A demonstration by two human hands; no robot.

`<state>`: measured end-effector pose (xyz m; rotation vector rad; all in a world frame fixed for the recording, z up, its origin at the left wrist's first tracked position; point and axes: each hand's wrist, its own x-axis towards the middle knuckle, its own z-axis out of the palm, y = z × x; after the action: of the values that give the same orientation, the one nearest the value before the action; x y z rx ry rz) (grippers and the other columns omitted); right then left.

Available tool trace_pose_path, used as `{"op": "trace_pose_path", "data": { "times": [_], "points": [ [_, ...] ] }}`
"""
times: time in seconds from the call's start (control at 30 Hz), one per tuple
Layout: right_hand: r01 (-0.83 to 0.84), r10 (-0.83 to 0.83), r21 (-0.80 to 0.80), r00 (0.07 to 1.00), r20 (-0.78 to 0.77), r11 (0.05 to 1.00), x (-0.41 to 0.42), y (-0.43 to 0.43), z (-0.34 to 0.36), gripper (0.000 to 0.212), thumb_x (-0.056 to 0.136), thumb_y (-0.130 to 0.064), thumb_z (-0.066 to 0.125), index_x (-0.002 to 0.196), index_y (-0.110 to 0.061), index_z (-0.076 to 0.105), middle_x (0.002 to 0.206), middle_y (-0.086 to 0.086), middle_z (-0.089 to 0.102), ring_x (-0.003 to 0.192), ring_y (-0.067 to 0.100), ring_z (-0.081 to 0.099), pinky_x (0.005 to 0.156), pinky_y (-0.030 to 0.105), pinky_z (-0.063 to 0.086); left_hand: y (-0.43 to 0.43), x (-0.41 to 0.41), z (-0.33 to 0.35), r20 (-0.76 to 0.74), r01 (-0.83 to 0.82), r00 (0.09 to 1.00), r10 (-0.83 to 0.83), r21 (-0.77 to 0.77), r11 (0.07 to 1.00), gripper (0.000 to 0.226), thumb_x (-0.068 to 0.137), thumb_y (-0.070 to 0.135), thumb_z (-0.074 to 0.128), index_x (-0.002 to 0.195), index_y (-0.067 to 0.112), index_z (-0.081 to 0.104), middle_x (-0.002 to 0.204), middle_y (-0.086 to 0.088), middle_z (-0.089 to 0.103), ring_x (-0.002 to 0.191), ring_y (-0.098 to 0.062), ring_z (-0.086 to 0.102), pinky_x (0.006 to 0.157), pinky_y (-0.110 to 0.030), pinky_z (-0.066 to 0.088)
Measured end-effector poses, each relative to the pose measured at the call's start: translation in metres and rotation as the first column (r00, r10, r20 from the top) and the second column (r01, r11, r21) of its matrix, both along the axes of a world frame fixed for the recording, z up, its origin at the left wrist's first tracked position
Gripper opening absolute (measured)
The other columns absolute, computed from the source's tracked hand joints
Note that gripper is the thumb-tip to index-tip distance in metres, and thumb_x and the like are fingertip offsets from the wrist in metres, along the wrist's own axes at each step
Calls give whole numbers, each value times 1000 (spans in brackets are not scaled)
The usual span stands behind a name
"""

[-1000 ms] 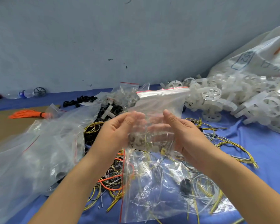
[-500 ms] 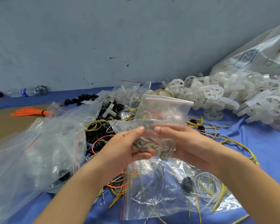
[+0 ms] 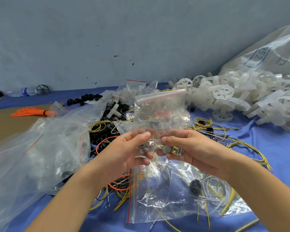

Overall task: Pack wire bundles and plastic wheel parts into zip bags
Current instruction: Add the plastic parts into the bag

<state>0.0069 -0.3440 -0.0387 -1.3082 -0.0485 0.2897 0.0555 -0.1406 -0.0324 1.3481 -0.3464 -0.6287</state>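
Both hands held one small zip bag (image 3: 159, 118) up over the bench (image 3: 264, 148), the left hand (image 3: 129, 153) and the right hand (image 3: 189, 148) each pinching its lower part, thumb in front and fingers curled behind, where a clump of small greyish and brass-coloured parts had gathered. To do this step well, I judged the contents should be settled to the bottom and kept there while the air was pressed out, so that the red-striped seal strip at the top stayed flat and free of parts before being pinched along its full length. The bag was clear, crinkled and upright, its mouth uppermost. A larger zip bag (image 3: 166, 198) lay flat below the hands over yellow wire bundles (image 3: 241, 144), with white plastic wheel parts (image 3: 223, 92) heaped at the far right.
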Motion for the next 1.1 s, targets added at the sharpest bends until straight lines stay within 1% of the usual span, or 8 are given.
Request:
{"op": "trace_pose_path", "data": {
  "times": [0.2, 0.33, 0.47, 0.6, 0.8, 0.9, 1.0, 1.1],
  "points": [
    [-22, 22, -39, 1000, 10, 999, -1, -1, -2, 26, 84, -23, 72, 110, -20, 76, 103, 16, 68, 99, 25, 71, 76, 20, 54, 2, 0, -1, -34, 38, 999, -37, 26, 999, 36, 88, 19, 64, 121, 4, 66, 95, -12, 60, 63, -14, 58, 54, -21, 52],
    [-12, 12, -66, 1000, 13, 998, 1, 0, -1, 27, 83, -21, 73, 110, -15, 75, 115, 23, 68, 99, 28, 71, 75, 21, 54, 1, 0, -7, -28, 62, 998, -60, 50, 997, 36, 86, 16, 64, 119, 3, 67, 87, -10, 62, 61, -15, 60, 53, -22, 52],
    [-60, 60, 7, 998, 1, 998, 1, -2, 2, 26, 88, -13, 68, 114, -10, 72, 117, 26, 66, 97, 29, 71, 71, 20, 54, 6, 2, -5, 17, 52, 998, -53, 59, 997, 28, 83, 16, 66, 108, 6, 73, 89, -16, 65, 59, -19, 64, 52, -23, 54],
    [-80, 87, 136, 995, -43, 987, 1, -6, 2, 28, 88, -5, 64, 115, -7, 71, 120, 24, 66, 94, 26, 71, 70, 21, 56, 14, 2, 1, 14, 153, 988, -155, 98, 983, 27, 88, 20, 61, 112, 14, 72, 92, -25, 71, 52, -17, 63, 47, -20, 51],
    [-31, 47, 222, 997, -67, 974, -2, -4, 0, 22, 82, -3, 62, 100, -3, 74, 107, 24, 71, 91, 30, 73, 67, 20, 58, 13, 4, 2, 13, 140, 990, -141, 74, 987, 22, 84, 18, 60, 98, 17, 76, 79, -20, 69, 45, -15, 57, 39, -20, 46],
    [-132, 137, 267, 991, -1, 955, -4, -6, 5, 30, 85, -5, 59, 110, -9, 75, 116, 19, 70, 99, 27, 72, 74, 21, 58, 13, 4, 2, -1, 147, 989, -147, 23, 989, 18, 85, 10, 61, 95, 9, 76, 78, -15, 66, 47, -15, 56, 38, -21, 45],
    [-154, 175, 356, 984, -26, 922, -2, -11, 5, 36, 83, 6, 54, 117, 10, 64, 126, 26, 62, 109, 28, 67, 79, 20, 58, 16, 5, 3, 21, 132, 991, -131, -29, 991, 25, 83, 13, 59, 101, 10, 76, 82, -10, 65, 51, -13, 56, 40, -20, 44],
    [-169, 159, 356, 986, 57, 919, -1, -12, 4, 36, 89, 6, 53, 124, 12, 58, 132, 26, 58, 117, 26, 63, 88, 19, 55, 20, 5, 3, 51, 118, 992, -115, -41, 992, 30, 76, 16, 71, 106, 18, 75, 85, -4, 67, 55, -10, 57, 46, -20, 45]
  ]
}}
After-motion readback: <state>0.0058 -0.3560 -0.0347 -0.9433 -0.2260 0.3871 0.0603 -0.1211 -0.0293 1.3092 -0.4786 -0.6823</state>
